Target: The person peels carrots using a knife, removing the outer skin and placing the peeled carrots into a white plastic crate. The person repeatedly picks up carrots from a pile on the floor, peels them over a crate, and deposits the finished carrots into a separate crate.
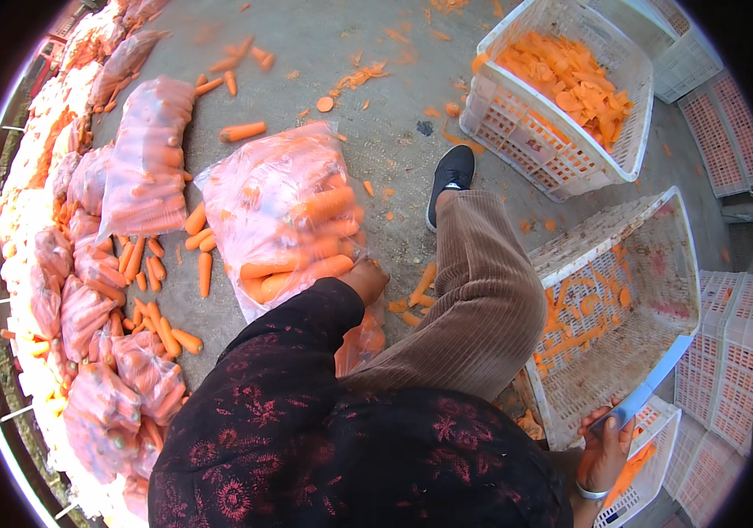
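Observation:
My left hand (366, 280) is closed at the near right edge of a clear plastic bag of carrots (284, 204) that lies on the floor. Its fingertips are partly hidden. Whole carrots press against the film, some of them close to my wrist. In my right hand (604, 449) is a knife (660, 373) with a long, flat, bluish blade, held low on the right. The blade crosses the near rim of a tilted, stained white crate (640, 290), which has carrot slices and peel scattered inside.
A white crate (554, 142) heaped with orange shavings (564, 79) stands ahead on the right. Another crate (653, 462) lies beneath my right hand. More bagged carrots (149, 155) and loose carrots (165, 333) cover the left. Stacked crates (726, 336) line the far right.

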A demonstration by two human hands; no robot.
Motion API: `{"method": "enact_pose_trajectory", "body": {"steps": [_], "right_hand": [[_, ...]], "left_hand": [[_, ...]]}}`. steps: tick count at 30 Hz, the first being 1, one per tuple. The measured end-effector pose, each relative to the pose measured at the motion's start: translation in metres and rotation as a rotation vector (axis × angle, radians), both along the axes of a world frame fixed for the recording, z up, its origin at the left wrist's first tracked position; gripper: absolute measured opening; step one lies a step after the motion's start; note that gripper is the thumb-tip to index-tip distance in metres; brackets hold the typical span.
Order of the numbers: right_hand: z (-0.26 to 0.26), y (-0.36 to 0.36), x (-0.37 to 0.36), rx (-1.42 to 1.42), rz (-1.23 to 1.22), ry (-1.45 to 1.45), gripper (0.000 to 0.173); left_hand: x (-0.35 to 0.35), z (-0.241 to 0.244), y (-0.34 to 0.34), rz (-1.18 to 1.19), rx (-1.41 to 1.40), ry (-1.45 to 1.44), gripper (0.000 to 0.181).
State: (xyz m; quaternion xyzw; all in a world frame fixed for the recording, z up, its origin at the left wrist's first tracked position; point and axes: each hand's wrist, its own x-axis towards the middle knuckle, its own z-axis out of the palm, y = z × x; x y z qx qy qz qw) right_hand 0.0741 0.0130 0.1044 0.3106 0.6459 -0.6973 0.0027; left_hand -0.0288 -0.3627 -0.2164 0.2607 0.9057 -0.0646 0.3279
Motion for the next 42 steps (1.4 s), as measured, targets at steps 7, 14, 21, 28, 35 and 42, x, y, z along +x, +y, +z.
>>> {"method": "enact_pose_trajectory", "body": {"steps": [7,14,21,28,35,42], "right_hand": [[-0.002,0.004,0.004,-0.010,-0.010,-0.002,0.033],[-0.002,0.006,0.007,-0.027,0.007,0.022,0.033],[0.000,0.011,0.017,-0.026,-0.029,0.063,0.033],[-0.002,0.016,0.028,-0.082,0.004,0.105,0.032],[-0.016,0.021,0.041,-0.154,0.064,0.288,0.027],[0.005,0.020,0.039,-0.480,0.123,0.395,0.023]], "left_hand": [[0.010,0.067,-0.002,0.023,0.140,0.169,0.031],[0.011,0.122,-0.020,0.243,0.452,0.386,0.046],[0.009,0.168,-0.047,0.710,0.597,0.364,0.057],[0.001,0.194,-0.058,1.016,0.817,0.448,0.058],[-0.031,0.305,-0.001,1.011,1.366,0.526,0.056],[-0.061,0.360,0.125,0.741,1.953,0.125,0.060]]}}
